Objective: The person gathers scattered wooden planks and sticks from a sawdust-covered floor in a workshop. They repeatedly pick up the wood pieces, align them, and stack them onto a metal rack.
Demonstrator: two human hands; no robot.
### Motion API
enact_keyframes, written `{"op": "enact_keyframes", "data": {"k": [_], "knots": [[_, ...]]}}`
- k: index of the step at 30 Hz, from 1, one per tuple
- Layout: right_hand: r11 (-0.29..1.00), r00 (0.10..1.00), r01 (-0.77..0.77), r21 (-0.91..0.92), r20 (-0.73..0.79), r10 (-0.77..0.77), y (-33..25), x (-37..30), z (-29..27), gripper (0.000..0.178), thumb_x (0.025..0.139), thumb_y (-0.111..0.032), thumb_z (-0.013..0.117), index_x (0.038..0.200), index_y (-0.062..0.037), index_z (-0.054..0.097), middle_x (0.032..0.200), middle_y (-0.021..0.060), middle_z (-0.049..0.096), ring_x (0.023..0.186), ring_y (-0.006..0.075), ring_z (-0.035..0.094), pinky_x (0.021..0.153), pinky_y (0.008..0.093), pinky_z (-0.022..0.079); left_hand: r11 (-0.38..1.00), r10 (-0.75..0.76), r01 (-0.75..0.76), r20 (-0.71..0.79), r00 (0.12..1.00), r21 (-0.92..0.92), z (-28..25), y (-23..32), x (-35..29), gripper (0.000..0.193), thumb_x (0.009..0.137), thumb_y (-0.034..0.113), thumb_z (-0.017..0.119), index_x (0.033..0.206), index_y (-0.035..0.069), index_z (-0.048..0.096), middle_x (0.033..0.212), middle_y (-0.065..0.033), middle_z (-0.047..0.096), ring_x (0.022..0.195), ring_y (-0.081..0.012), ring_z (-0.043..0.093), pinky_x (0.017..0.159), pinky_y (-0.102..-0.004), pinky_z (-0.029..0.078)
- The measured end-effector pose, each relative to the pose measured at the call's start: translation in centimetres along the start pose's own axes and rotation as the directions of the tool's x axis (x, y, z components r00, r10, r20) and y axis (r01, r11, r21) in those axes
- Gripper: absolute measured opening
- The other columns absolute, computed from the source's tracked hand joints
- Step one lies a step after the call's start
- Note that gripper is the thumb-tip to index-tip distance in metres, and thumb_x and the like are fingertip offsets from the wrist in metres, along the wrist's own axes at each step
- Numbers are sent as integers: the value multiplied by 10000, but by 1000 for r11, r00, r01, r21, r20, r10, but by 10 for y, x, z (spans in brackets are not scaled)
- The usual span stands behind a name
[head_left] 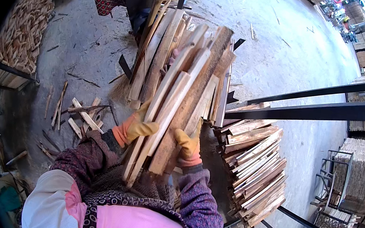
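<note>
Between my two hands I grip a bundle of rough wooden strips (171, 112), tilted away from me in front of my body. My left hand (137, 128), in a yellow and orange glove, is closed on the bundle's left side, its thumb across a pale strip. Against the right side presses my right hand (188, 146), gloved alike and closed, its thumb on a bark-edged strip. The bundle's far part overlaps more wooden strips (157, 57) in a dark metal frame. Part of another hand, a co-worker's (173, 57), shows among those strips.
To the right, a large stack of strips (254, 166) sits by black metal bars (304, 113). Loose offcuts (86, 117) lie on the concrete floor to the left. A pile of wood pieces (24, 31) stands far left; tall bundled stacks (363, 172) line the right side.
</note>
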State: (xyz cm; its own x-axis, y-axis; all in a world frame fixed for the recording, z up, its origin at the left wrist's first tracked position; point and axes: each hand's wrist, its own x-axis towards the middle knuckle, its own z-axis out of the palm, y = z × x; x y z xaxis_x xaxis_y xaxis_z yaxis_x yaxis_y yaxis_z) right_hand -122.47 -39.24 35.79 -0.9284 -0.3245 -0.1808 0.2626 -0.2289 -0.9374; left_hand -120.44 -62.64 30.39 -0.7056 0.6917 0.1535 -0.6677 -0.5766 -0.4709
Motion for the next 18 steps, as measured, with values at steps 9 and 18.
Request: {"op": "enact_keyframes", "data": {"k": [9,18], "knots": [[999,972,6,40,233,-15,37,92,-58,748,1018,-282,587,1549,-33,123,1236,208,605,1014,260,663,893,380,569,862,361,-266,-154,920,431,3,64,32,558,1027,412,475,1490,105,419,927,-106,508,706,-161,450,570,-249,407],[796,992,57,-602,-53,-111,-13,278,-133,853,872,-385,718,1537,-26,323,1452,176,487,1297,289,504,1103,377,396,-399,896,805,-2,445,439,5,98,251,1201,660,500,842,1609,203,169,1516,-294,329,1364,-396,443,1132,-456,379]]}}
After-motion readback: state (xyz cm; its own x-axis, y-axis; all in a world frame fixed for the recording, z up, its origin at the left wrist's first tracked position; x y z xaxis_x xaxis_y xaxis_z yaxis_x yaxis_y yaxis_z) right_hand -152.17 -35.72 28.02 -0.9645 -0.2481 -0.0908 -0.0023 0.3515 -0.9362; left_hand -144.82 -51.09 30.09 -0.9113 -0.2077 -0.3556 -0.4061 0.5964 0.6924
